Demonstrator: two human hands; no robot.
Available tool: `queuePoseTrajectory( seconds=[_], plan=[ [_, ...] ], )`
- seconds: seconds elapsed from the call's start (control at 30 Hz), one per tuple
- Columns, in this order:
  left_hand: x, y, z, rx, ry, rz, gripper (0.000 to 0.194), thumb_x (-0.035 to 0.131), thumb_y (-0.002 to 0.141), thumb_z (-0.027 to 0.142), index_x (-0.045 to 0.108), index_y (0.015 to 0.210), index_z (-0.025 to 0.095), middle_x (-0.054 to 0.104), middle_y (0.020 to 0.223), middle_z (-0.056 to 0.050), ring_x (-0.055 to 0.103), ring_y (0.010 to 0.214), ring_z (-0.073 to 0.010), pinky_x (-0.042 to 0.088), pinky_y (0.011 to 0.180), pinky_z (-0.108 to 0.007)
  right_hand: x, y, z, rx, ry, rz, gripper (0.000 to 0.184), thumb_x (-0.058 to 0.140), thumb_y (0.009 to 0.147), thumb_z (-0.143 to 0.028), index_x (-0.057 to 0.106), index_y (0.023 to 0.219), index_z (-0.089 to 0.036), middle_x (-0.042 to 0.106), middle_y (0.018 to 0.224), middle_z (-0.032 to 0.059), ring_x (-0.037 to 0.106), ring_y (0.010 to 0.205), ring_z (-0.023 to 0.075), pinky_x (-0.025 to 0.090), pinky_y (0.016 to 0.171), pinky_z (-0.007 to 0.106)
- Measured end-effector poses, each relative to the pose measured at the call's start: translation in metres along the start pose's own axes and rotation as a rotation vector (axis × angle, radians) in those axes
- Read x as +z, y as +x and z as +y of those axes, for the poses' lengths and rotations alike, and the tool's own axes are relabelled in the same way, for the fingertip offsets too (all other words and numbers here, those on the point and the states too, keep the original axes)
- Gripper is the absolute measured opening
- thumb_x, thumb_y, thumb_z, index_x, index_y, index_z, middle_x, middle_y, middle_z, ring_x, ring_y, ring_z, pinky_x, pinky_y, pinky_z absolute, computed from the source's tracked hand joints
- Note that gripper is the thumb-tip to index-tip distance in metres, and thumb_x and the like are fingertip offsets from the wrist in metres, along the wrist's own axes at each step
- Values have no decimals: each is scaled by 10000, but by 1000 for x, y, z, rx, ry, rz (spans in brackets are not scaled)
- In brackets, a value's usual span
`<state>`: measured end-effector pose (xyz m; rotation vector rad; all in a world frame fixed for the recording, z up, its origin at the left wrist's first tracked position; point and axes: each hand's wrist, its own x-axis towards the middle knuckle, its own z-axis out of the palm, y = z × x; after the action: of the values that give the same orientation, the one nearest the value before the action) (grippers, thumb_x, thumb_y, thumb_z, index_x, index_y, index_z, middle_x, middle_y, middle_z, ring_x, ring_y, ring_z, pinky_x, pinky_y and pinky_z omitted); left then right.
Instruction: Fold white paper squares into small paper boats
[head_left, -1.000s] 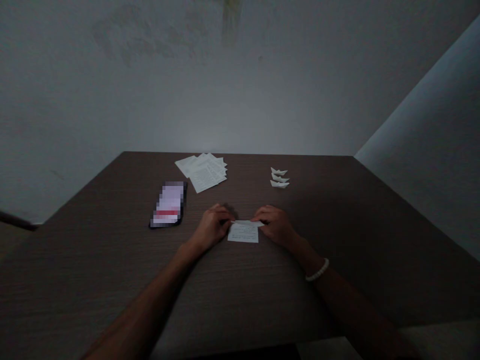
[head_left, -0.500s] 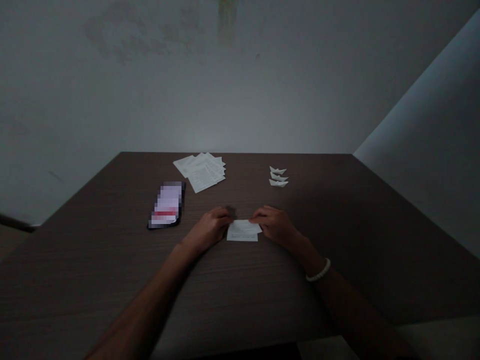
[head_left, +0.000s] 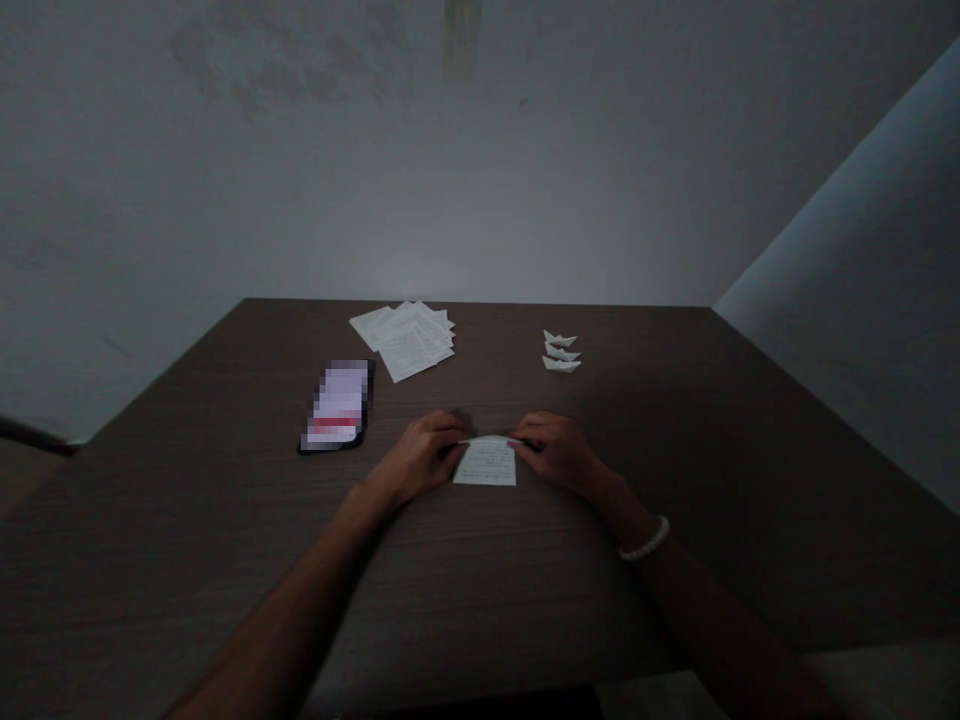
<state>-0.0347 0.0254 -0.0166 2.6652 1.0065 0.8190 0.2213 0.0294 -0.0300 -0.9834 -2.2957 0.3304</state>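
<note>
A small printed sheet of paper (head_left: 486, 464) lies on the dark wooden table in front of me, its far edge lifted in a slight curve. My left hand (head_left: 431, 450) pinches the paper's far left corner between thumb and fingers. At the far right corner, my right hand (head_left: 553, 450) grips the same sheet in a pinch; a white beaded bracelet (head_left: 646, 542) circles that wrist. Lines of text face up on the paper. The fingertips partly cover both far corners.
Beyond my left hand lies a phone (head_left: 339, 405) with a blurred screen. A fanned stack of printed papers (head_left: 409, 338) rests near the table's back edge. Three small folded paper boats (head_left: 562, 365) stand in a row at the back right. A wall (head_left: 480, 200) rises behind the table (head_left: 420, 600).
The paper's folded-over far part has been raised, so more of the printed face shows. My right hand has shifted slightly to the right. The camera view has moved a little.
</note>
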Motion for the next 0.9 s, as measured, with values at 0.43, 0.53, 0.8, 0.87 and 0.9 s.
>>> queuePoseTrajectory(
  seconds=[0.43, 0.53, 0.8, 0.87, 0.9],
  plan=[
    [-2, -1, 8, 64, 50, -36, 268, 536, 779, 110, 677, 1006, 129, 670, 999, -112, 613, 930, -223, 536, 803, -359, -3, 0, -2, -187, -322, 11, 145, 593, 857, -143, 719, 859, -217, 687, 834, 23, 564, 746, 134, 356, 602, 233],
    [-3, -1, 18, 72, 44, -123, 518, 620, 787, 300, 548, 1269, 126, 583, 1252, -141, 540, 1143, -280, 482, 959, -438, -3, -1, -3, -189, -329, 13, 144, 588, 865, -150, 716, 867, -215, 684, 831, 24, 566, 758, 134, 356, 611, 232],
    [4, -4, 15, 101, 94, -157, 442, 603, 846, 453, 622, 1196, 184, 592, 1274, -120, 536, 1177, -289, 456, 978, -483, -2, -2, -1, -169, -285, -5, 152, 590, 862, -150, 718, 901, -221, 683, 860, 22, 587, 778, 139, 393, 653, 236],
    [5, -4, 14, 110, 89, -153, 405, 583, 865, 444, 637, 1171, 184, 602, 1262, -115, 541, 1175, -282, 459, 975, -474, -3, -2, -1, -151, -261, -14, 171, 585, 859, -146, 721, 922, -230, 684, 873, 22, 596, 793, 145, 405, 673, 242],
    [5, -4, 14, 110, 89, -156, 397, 577, 870, 443, 641, 1162, 183, 606, 1257, -114, 542, 1174, -281, 461, 973, -472, -3, -2, -1, -139, -241, -18, 184, 585, 854, -139, 722, 932, -233, 685, 882, 22, 600, 801, 146, 412, 683, 243]
  ],
)
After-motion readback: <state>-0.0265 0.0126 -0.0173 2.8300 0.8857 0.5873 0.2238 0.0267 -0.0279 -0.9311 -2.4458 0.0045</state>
